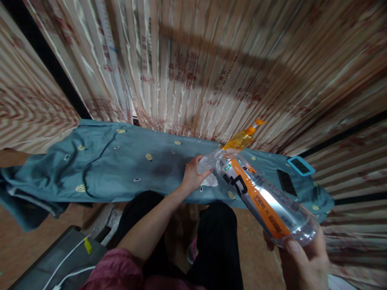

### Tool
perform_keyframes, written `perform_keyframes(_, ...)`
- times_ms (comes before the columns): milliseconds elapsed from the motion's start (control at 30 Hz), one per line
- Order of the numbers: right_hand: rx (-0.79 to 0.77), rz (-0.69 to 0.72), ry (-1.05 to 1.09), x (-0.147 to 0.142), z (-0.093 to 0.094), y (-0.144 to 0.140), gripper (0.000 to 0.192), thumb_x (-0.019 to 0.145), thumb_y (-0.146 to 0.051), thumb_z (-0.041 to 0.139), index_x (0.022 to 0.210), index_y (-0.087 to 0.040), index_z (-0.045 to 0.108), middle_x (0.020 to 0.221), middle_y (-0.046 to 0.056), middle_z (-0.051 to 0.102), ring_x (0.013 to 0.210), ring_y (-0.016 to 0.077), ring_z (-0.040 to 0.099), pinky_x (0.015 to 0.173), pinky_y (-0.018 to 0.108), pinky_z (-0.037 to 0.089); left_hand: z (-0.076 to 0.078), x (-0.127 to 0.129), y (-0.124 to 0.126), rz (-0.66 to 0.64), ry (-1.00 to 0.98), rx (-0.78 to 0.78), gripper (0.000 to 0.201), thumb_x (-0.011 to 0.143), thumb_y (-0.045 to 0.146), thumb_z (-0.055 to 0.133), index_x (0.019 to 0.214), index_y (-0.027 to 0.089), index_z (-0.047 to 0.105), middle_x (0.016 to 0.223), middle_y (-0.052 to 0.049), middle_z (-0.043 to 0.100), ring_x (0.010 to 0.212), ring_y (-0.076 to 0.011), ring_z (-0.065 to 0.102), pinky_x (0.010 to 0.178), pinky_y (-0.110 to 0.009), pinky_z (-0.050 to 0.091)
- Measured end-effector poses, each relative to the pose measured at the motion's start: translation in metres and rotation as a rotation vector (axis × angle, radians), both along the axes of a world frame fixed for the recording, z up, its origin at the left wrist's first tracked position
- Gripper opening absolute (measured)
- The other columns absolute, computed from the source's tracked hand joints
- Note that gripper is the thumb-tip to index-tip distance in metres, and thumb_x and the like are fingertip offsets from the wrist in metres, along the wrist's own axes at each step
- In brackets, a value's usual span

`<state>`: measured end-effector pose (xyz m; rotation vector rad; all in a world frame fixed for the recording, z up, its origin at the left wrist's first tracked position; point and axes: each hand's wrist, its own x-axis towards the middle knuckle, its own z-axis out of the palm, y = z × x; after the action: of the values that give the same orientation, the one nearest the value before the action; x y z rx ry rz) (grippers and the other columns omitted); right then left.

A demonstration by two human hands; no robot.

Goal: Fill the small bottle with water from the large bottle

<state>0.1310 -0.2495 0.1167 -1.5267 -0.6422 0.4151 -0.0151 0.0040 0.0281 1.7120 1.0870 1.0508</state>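
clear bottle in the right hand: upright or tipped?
Tipped. The right hand grips the base of the clear bottle, and its neck slants down toward the left hand, which rests on a white cloth on the blue fabric.

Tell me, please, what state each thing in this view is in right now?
Clear bottle: tilted mouth-down, held at its base by the right hand.
White cloth: lying under the bottle's mouth, pressed by the left hand.
Orange pump bottle: upright.
Black phone: flat, screen dark.
Blue cover: spread, wrinkled, with a dark patch.

A blue cloth point(121, 169) covers the surface, bearing a pump bottle point(242, 139) and phone point(286, 182).
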Motion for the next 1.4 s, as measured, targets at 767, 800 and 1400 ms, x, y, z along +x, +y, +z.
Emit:
perform_keyframes(767, -0.011, -0.009, 0.011, 0.001, 0.001, 0.001, 0.095, 0.076, -0.056, 0.093, 0.160, -0.033, 0.053, 0.138, 0.010, 0.060, 0.082, 0.0201, 0.058, 0.061, 0.031, 0.044, -0.006, -0.001, 0.001, -0.024, -0.044, 0.015, 0.040, 0.090, 0.037, 0.080, 0.125, 0.022, 0.068, 0.125, -0.007, 0.081, 0.117, -0.0292, 0.076, 0.108, -0.042, 0.057)
perform_keyframes(800, -0.014, -0.007, 0.005, 0.001, 0.001, 0.001, 0.095, 0.076, -0.056, 0.092, 0.160, -0.033, 0.053, 0.138, 0.010, 0.060, 0.082, 0.0201, 0.058, 0.062, 0.031, 0.044, -0.005, -0.001, 0.001, -0.024, -0.042, 0.014, 0.039, 0.090, 0.037, 0.080, 0.125, 0.022, 0.067, 0.125, -0.007, 0.081, 0.117, -0.0290, 0.076, 0.108, -0.042, 0.058)
perform_keyframes(1400, 0.006, 0.039, -0.048, 0.017, -0.008, -0.004, 0.092, 0.081, -0.053, 0.089, 0.163, -0.033, 0.051, 0.143, 0.013, 0.059, 0.076, 0.0194, 0.061, 0.056, 0.031, 0.044, -0.002, 0.001, 0.000, -0.001, -0.004, 0.013, 0.049, 0.081, 0.028, 0.091, 0.124, 0.024, 0.067, 0.126, -0.006, 0.081, 0.121, -0.0303, 0.077, 0.109, -0.045, 0.060)
